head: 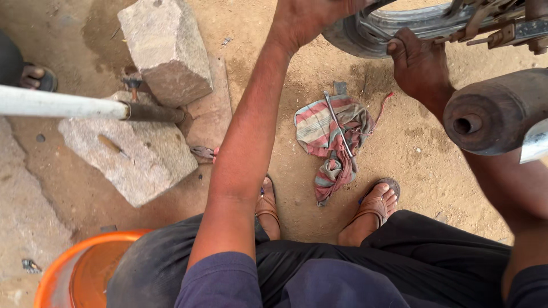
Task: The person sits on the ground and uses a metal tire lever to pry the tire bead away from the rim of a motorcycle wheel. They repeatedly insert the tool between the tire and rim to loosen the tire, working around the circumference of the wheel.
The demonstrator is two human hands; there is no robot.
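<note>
Sandy ground fills the frame as two hands work at one tyre (357,34) along the top edge: the left hand (305,17) wraps over its tread, the right hand (419,63) curls its fingers around the rim. Below lie one striped cloth (331,134), two stone blocks (165,45), one orange basin (85,268) at lower left.

sandy ground (411,154) | striped rag (334,140) | stone blocks (134,154) | orange basin (85,268) | sandalled feet (374,208)
</note>
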